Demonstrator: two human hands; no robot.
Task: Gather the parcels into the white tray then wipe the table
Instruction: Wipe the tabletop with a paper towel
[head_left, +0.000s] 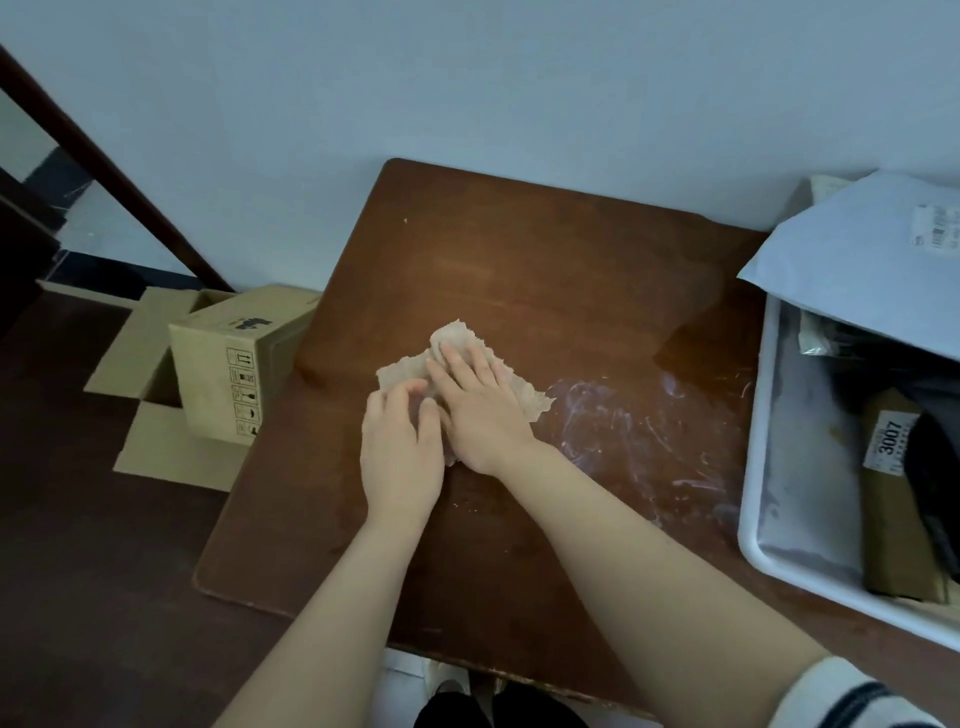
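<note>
head view | 1 table (519, 260) | 1 cloth (525, 401) crumpled mid-table under 2 hands | left hand (400, 457) fingers loosely bent, pressing | right hand (478, 410) fingers straight, pressing | 1 white tray (753, 519) right of the hands, holding 3 visible parcels: grey mailer (857, 260), brown parcel (883, 519), black parcel (935, 467)

Pale wall (467, 78), dark floor (78, 571)

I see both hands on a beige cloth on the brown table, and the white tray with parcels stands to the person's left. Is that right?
Not quite. The head view shows the white tray with the parcels to the person's right. The left hand and right hand are indeed on the beige cloth on the brown table.
</note>
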